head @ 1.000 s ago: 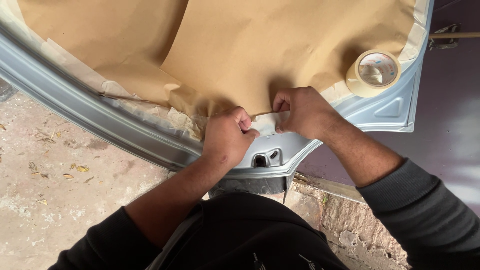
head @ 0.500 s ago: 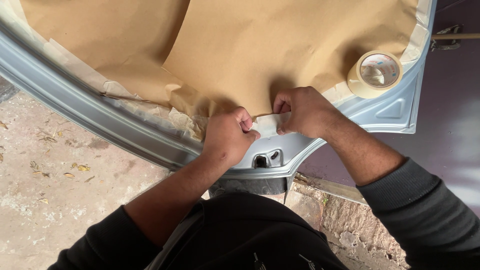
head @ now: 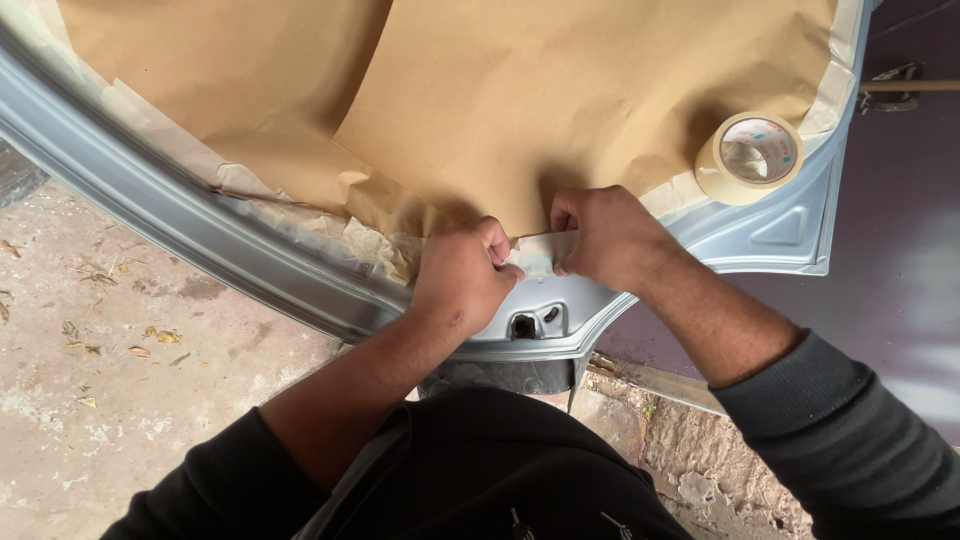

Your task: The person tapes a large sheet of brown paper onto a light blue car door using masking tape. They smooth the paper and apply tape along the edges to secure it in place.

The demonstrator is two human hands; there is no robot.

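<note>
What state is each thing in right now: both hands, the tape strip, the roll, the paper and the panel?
Left hand: fingers pinched on one end of the tape strip.
Right hand: fingers pinched on the other end.
Tape strip: held between the hands at the paper's lower edge.
Masking tape roll: lying flat on the panel, untouched.
Brown masking paper: spread over the panel, creased at the lower edge.
Grey car panel: mostly covered, rim bare.

A roll of masking tape (head: 750, 157) rests at two o'clock. Dry leaves (head: 150, 340) litter the concrete floor (head: 120, 400) at eight o'clock; a stone ledge (head: 690, 440) lies at five.
</note>
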